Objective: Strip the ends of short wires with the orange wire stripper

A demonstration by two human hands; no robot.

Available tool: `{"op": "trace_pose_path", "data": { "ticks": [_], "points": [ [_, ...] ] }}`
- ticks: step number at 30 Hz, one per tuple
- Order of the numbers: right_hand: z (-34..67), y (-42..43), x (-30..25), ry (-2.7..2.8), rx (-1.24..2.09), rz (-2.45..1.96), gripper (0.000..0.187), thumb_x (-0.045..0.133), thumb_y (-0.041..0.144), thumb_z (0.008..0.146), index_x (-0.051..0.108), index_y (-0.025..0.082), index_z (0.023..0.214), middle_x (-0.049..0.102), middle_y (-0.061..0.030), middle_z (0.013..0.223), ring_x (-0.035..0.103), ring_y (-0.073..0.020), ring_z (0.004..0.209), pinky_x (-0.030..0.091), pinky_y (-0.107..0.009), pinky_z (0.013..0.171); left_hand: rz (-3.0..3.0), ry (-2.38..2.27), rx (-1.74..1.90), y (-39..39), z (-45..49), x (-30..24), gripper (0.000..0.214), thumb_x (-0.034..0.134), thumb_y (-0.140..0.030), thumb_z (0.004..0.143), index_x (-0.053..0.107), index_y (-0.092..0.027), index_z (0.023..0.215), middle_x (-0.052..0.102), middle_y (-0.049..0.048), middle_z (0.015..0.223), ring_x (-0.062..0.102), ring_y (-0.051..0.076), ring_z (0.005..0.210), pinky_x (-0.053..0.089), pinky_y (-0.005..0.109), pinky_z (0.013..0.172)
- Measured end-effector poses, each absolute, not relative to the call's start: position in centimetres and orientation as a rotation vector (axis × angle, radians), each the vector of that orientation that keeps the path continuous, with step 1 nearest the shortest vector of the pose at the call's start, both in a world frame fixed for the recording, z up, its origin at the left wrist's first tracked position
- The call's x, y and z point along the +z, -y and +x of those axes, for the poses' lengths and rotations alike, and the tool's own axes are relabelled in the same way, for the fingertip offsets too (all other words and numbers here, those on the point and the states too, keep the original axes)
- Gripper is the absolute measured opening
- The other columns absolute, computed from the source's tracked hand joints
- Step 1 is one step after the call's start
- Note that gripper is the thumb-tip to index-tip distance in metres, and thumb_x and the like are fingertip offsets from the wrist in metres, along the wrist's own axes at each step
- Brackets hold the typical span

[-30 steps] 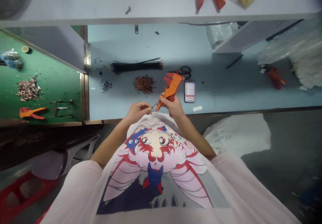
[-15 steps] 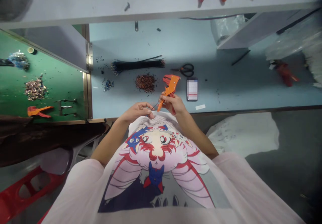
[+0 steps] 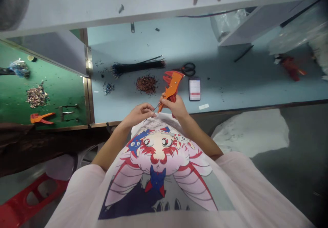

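Pale blue, smooth-topped bench (image 3: 230, 91), speckled with dark offcuts, lies under the hands. The right hand (image 3: 176, 108) is closed around the handles of a flat orange wire stripper (image 3: 172, 86), whose hooked head tilts up over the bench. Just left of the stripper, the left hand (image 3: 138, 113) pinches a thin dark wire (image 3: 156, 107). Where the wire's far end meets the tool is too fine to tell. Left of the stripper's head sits a crumbly reddish scrap heap (image 3: 147, 83). Black-handled scissors (image 3: 188, 69) lie just right of it.
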State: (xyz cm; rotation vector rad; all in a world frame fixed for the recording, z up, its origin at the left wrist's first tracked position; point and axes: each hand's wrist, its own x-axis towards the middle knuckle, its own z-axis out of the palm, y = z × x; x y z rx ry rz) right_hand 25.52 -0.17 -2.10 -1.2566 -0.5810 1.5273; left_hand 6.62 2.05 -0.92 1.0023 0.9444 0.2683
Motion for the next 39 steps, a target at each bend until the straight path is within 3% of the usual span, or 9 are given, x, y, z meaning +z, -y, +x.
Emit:
{"op": "trace_pose_path", "data": {
  "ticks": [5, 9, 14, 22, 31, 39],
  "points": [
    [24.4, 0.6, -0.3, 0.854, 1.441, -1.269, 0.026, 0.07, 0.029, 0.07, 0.057, 0.015, 0.088, 0.063, -0.0022, 0.077, 0.059, -0.0128, 0.062, 0.052, -0.031, 0.067, 1.114, -1.038, 0.471, -2.0, 8.2, 0.5, 0.024, 0.066, -0.036, 0.075, 0.054, -0.016, 0.079, 0.065, 0.0002, 0.065, 0.06, 0.011, 0.062, 0.047, 0.024, 0.063],
    [25.0, 0.6, 0.0, 0.827, 1.476, -1.212, 0.035, 0.072, 0.036, 0.07, 0.055, 0.016, 0.092, 0.063, -0.0031, 0.078, 0.061, -0.0147, 0.064, 0.054, -0.032, 0.063, 1.235, -1.124, 0.56, -2.0, 8.1, 1.2, 0.02, 0.064, -0.035, 0.077, 0.055, -0.017, 0.076, 0.059, -0.0027, 0.058, 0.049, 0.007, 0.048, 0.04, 0.021, 0.05],
    [26.6, 1.5, -0.3, 0.858, 1.637, -1.149, 0.037, 0.073, 0.038, 0.072, 0.055, 0.015, 0.095, 0.062, -0.0037, 0.08, 0.061, -0.0152, 0.069, 0.054, -0.033, 0.068, 1.56, -1.346, 0.823, -2.1, 6.9, 2.1, 0.013, 0.061, -0.03, 0.08, 0.062, -0.017, 0.078, 0.061, -0.0008, 0.068, 0.053, 0.008, 0.059, 0.041, 0.021, 0.057],
    [26.8, 3.0, 1.0, 1.038, 1.844, -0.971, 0.031, 0.07, 0.028, 0.075, 0.053, 0.013, 0.096, 0.058, -0.0047, 0.085, 0.058, -0.013, 0.073, 0.052, -0.028, 0.066, 2.16, -1.469, 1.032, -2.6, 6.5, 3.2, 0.01, 0.058, -0.023, 0.082, 0.066, -0.019, 0.079, 0.061, -0.0009, 0.066, 0.044, 0.008, 0.056, 0.037, 0.023, 0.06],
    [26.5, 2.6, 1.3, 1.076, 1.895, -0.989, 0.029, 0.071, 0.028, 0.074, 0.056, 0.013, 0.094, 0.059, -0.0046, 0.085, 0.058, -0.0135, 0.075, 0.049, -0.029, 0.07, 2.252, -1.399, 1.054, -2.5, 6.2, 3.5, 0.008, 0.058, -0.021, 0.082, 0.065, -0.019, 0.079, 0.061, -0.0008, 0.064, 0.046, 0.009, 0.056, 0.039, 0.024, 0.061],
    [26.7, 2.5, 1.8, 1.198, 1.875, -1.043, 0.023, 0.066, 0.034, 0.078, 0.056, 0.013, 0.078, 0.058, -0.0014, 0.065, 0.055, -0.011, 0.06, 0.047, -0.026, 0.059, 2.236, -1.328, 1.125, -2.8, 6.0, 3.5, 0.004, 0.061, -0.018, 0.079, 0.064, -0.02, 0.079, 0.064, -0.0007, 0.067, 0.048, 0.009, 0.057, 0.04, 0.024, 0.06]
  ]
}}
